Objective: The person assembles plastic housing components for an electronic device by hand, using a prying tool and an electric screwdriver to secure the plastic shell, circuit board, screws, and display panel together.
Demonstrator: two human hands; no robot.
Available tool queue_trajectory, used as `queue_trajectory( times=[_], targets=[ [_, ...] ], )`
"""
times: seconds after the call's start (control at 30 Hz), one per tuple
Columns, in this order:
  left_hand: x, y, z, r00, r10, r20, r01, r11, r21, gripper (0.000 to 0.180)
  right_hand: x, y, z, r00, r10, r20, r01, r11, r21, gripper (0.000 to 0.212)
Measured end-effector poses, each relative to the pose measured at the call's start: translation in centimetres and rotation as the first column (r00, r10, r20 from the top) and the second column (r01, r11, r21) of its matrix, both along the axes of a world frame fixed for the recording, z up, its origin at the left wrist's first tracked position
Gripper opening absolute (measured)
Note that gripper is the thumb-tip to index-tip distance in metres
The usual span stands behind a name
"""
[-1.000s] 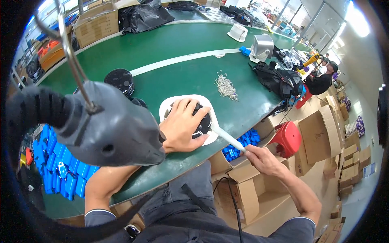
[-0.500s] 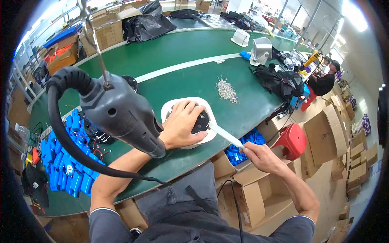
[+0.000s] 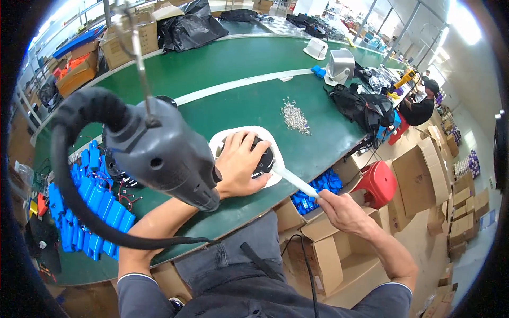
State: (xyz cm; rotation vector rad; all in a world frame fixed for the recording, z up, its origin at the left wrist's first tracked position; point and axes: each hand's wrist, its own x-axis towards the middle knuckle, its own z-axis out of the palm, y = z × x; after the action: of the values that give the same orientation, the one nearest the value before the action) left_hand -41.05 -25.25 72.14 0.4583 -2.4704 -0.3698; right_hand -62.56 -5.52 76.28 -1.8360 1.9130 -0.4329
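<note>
A white, rounded-square housing (image 3: pixel 222 137) with a black round part (image 3: pixel 265 164) in it lies on the green table near its front edge. My left hand (image 3: pixel 241 161) rests over the black part, fingers spread, covering much of it. A pale white bar (image 3: pixel 297 183) runs from the housing's right rim toward me. Around the bar's near end my right hand (image 3: pixel 342 209) is closed. Whether the bar is fixed to the housing or only touches it, I cannot tell. Above my left forearm hangs a grey power tool (image 3: pixel 164 159) with a thick black cable.
Blue wrapped packs (image 3: pixel 98 217) with wires are heaped at left. A pile of small screws (image 3: pixel 295 116) lies beyond the housing. Farther back stand a grey horn speaker (image 3: pixel 339 66) and a black bag (image 3: pixel 366 103). A red stool (image 3: pixel 376 183) and open cardboard boxes (image 3: pixel 339 254) are at right.
The hanging tool has swung slightly and looks a little nearer. My view has shifted a little. Both hands keep nearly the same places on the housing and the bar.
</note>
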Motion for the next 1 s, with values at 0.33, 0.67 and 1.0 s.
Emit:
queue_trajectory(
  times=[0.33,0.67,1.0],
  targets=[
    [0.2,-0.1,0.5,1.000,0.005,-0.011,-0.005,1.000,0.011,0.061,-1.1,-1.2,-0.9,0.970,-0.047,0.238,0.004,0.983,0.181,0.019],
    [1.0,-1.0,0.5,0.998,-0.009,0.062,0.005,0.998,0.065,0.066,-0.6,-0.3,0.9,1.000,-0.018,0.022,0.013,0.985,0.174,0.022],
    [2.6,-2.4,2.0,0.927,-0.115,0.358,0.137,0.990,-0.036,0.077,0.9,0.4,4.1,0.997,-0.053,-0.055,0.059,0.991,0.121,0.017]
  ],
)
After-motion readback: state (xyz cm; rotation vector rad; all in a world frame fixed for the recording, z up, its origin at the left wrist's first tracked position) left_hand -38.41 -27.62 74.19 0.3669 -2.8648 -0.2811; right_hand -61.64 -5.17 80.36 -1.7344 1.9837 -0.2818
